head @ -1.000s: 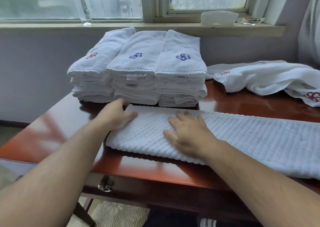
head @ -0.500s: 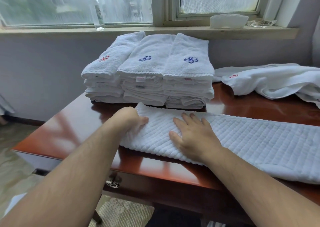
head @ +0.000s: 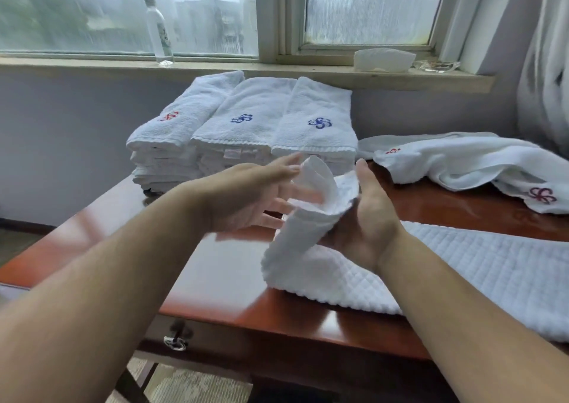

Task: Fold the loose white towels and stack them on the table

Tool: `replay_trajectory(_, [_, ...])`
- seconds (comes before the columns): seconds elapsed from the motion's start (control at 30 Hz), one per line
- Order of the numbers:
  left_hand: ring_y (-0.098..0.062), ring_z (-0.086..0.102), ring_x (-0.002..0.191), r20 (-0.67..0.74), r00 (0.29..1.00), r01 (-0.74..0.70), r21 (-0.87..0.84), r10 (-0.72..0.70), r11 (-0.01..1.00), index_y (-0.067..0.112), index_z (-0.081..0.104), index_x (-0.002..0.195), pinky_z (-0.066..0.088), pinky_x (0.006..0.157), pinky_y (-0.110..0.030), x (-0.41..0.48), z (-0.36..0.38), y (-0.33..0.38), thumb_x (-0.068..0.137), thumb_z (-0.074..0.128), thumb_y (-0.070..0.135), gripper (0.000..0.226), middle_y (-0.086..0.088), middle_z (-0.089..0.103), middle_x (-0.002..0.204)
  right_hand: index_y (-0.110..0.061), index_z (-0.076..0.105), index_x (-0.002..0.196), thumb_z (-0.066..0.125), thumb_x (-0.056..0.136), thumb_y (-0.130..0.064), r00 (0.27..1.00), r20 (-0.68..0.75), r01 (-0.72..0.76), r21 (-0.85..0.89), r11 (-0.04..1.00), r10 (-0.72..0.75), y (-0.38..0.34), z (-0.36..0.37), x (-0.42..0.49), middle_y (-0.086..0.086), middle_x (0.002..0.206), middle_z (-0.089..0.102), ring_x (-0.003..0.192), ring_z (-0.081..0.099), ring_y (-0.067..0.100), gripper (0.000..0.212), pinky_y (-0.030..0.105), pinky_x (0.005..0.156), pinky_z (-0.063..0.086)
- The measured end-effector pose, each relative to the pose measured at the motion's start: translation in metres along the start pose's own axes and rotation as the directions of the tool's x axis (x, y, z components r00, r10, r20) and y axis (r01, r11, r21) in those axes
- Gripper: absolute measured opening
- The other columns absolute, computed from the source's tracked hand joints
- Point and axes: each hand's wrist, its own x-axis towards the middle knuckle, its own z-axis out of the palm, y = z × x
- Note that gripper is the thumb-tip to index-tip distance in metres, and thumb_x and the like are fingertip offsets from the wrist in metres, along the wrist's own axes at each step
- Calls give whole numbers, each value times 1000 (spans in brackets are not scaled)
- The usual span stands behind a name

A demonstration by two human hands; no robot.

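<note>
Towel end [head: 312,214] now aloft, right grip [head: 369,221]

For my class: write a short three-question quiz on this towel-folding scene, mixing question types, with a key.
1. True or false: the quilted towel lies wholly flat on the table.
2. How many piles make up the folded towels by the wall? A two, B three, C five.
3. Fill in: the clear bottle stands on the window ____.
Key: 1 false, one end is raised between the left hand and right hand. 2 B. 3 sill.
</note>
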Motion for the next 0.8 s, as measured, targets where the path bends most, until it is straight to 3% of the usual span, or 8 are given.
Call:
replay_trajectory(0.13, [-6, 66, 102, -62, 994, -91, 10, 91, 996, 59, 67, 112, 50, 87, -26, 17, 35, -13, 82, 52, 58, 33, 9, 71, 125, -10, 58, 140, 35, 99, -65, 1000, -20, 20, 95, 995, -19, -3, -19, -12, 26, 134, 62, 125, 59, 47, 72, 60, 113, 38])
replay_trajectory(0.23, [-21, 65, 103, -235, 956, -222, -193, 174, 956, 36, 67, 126, 47, 95, -38, 27, 46, -39, 90, 48, 36, 41, -5, 72, 122, -3, 63, 131, 44, 104, -24, 976, -208, 47, -115, 992, -70, -1, -27, -11, 25, 124, 68, 115, 65, 46, 39, 59, 103, 49])
replay_trajectory(0.37, [-6, 60, 115, -555, 759, -259, 222, 340, 940, 31, 62, 128, 48, 98, -25, 34, 46, -54, 102, 47, 12, 35, 9, 68, 124, 4, 67, 120, 49, 102, -13, 940, -333, 26, -151, 988, -75, -9, -38, -17, 22, 114, 73, 105, 71, 40, 30, 51, 87, 59])
replay_trajectory(0.4, [0, 55, 122, -566, 747, -220, 283, 347, 934, 33, 58, 133, 42, 104, -23, 36, 45, -55, 102, 50, 19, 35, 15, 61, 133, 6, 66, 121, 47, 103, -13, 939, -337, 32, -119, 992, -71, -14, -42, -20, 23, 115, 73, 106, 71, 39, 32, 51, 88, 58])
replay_trajectory(0.47, [8, 41, 133, -481, 823, -183, 278, 301, 943, 36, 47, 146, 30, 108, -14, 40, 50, -56, 98, 47, 42, 49, 28, 45, 142, 8, 65, 122, 47, 104, -17, 928, -370, 24, -54, 998, -42, -22, -54, -28, 24, 117, 71, 106, 71, 39, 35, 48, 87, 58])
replay_trajectory(0.53, [11, 31, 141, -366, 884, -169, 330, 291, 929, 38, 40, 149, 22, 113, -12, 49, 64, -60, 97, 38, 51, 53, 37, 37, 145, 5, 67, 119, 55, 101, -23, 875, -481, -19, -148, 989, -56, -29, -65, -36, 22, 115, 73, 102, 73, 37, 36, 51, 86, 59])
replay_trajectory(0.67, [0, -5, 152, -354, 900, -73, 457, 256, 887, 30, 20, 160, -2, 123, -28, 71, 96, -72, 100, 27, 62, 69, 13, 8, 168, -5, 56, 119, 59, 94, -38, 691, -651, -10, -444, 896, -314, -29, -93, -59, 13, 96, 68, 84, 66, 28, 42, 57, 87, 57])
replay_trajectory(0.8, [-2, -12, 152, -319, 907, -43, 581, 275, 813, 34, 11, 161, -5, 118, -25, 79, 107, -72, 91, 17, 74, 81, 9, -1, 169, -8, 55, 120, 52, 100, -44, 787, -604, -7, -216, 976, -128, -31, -109, -83, 22, 102, 76, 85, 76, 31, 41, 46, 67, 63])
